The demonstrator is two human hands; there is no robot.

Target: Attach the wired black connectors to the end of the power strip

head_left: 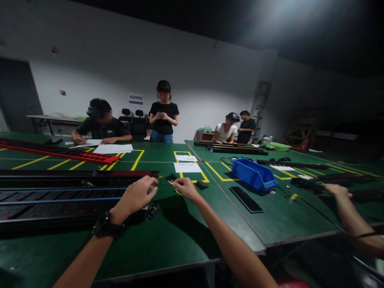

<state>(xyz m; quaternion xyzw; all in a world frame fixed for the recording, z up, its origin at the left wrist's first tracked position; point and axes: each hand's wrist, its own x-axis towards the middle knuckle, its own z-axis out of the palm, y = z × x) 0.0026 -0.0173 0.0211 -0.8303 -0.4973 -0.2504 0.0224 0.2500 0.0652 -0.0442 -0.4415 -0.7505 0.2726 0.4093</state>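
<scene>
My left hand (137,198), with a dark watch (105,225) on its wrist, is closed at the right end of a long black rail assembly (60,202) with blue strips and red dots. What its curled fingers hold is too small to make out. To its right, my right hand (185,188) pinches a thin yellow wire (178,193). Just past those fingertips lies a small black connector-like part (171,177). Another small black part (152,212) sits below my left fingers, by the rail's end.
A phone (246,199) and a blue bin (253,174) lie to the right on the green table (222,236). Paper labels (188,167) and a red rail (90,157) are farther back. At right, another person's hand (337,190) touches black parts. Several people are beyond the table.
</scene>
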